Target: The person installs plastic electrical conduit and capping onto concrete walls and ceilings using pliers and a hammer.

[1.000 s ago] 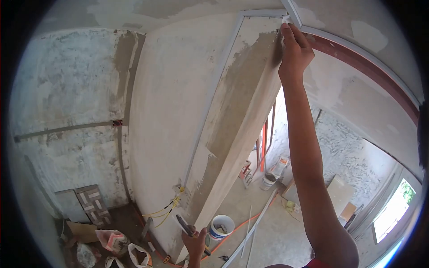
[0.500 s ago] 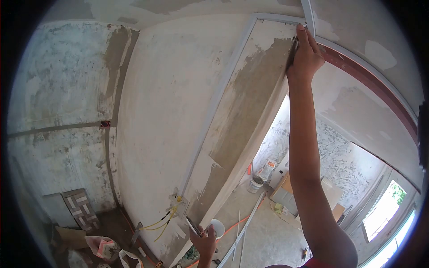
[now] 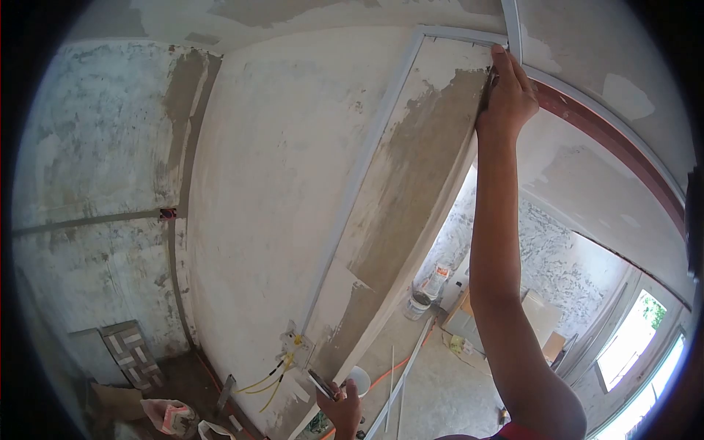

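Observation:
High up, my right hand (image 3: 508, 95) is closed around a trowel (image 3: 485, 89), seen edge-on as a thin dark strip against the top corner of the wall edge. Grey-brown plaster (image 3: 418, 154) covers much of the narrow wall strip (image 3: 345, 282) beside it. Low in the view, my left hand (image 3: 343, 411) grips a flat-bladed putty knife (image 3: 321, 384), its blade pointing up and left near the bottom of the strip. A white round container (image 3: 358, 381) shows just behind the left fingers.
Yellow wires (image 3: 273, 380) stick out of a wall box left of my left hand. Opened sacks (image 3: 169, 418) and leaning tiles (image 3: 132, 356) lie at lower left. Through the opening are a bucket (image 3: 416, 305), long metal strips (image 3: 400, 392) and cardboard (image 3: 541, 315). A red-brown beam (image 3: 601, 132) crosses the upper right.
The view has shifted slightly, so the wall sits a little lower. My right hand stays at the top corner with the trowel; my left hand appears slightly lower and further right.

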Tool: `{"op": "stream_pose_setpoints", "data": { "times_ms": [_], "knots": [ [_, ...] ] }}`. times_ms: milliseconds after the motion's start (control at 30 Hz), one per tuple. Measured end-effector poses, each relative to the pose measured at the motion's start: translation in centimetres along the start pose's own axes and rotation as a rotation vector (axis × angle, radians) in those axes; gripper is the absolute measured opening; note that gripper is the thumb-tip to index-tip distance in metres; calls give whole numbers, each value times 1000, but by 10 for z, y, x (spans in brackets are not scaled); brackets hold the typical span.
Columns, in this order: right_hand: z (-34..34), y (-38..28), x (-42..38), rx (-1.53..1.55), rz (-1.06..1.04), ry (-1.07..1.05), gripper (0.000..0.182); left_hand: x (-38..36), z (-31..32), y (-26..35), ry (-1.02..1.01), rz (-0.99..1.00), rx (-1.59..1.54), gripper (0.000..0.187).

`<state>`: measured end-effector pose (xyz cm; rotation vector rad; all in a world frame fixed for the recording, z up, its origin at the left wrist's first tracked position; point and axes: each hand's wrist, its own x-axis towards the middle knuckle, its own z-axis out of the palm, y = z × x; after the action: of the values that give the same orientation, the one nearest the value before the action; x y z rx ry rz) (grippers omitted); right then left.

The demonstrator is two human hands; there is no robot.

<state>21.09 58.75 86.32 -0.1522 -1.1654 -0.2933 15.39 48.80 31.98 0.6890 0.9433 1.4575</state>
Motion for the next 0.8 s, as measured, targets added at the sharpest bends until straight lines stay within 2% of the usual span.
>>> {"op": "stream_pose_setpoints", "data": {
  "times_ms": [33, 133, 233, 433, 600, 800],
  "knots": [
    [0, 0, 0, 22, -5, -3, 31, -1, 1, 3, -6, -26, 3, 67],
    [2, -4, -3, -3, -6, 14, 31, 2, 8, -8, 100, 133, -164, 40],
    [3, -7, -5, 2, 35, 6, 32, 5, 8, -18, 107, 162, -192, 40],
    [2, -4, -3, -93, -21, 3, 33, 4, 9, -13, 95, 138, -177, 39],
    [-5, -2, -1, 8, 63, -16, 29, 11, 3, -30, 76, 163, -121, 39],
    [-3, -5, -3, 47, 97, 5, 29, 2, 9, -4, 96, 115, -194, 38]
  ]
}}
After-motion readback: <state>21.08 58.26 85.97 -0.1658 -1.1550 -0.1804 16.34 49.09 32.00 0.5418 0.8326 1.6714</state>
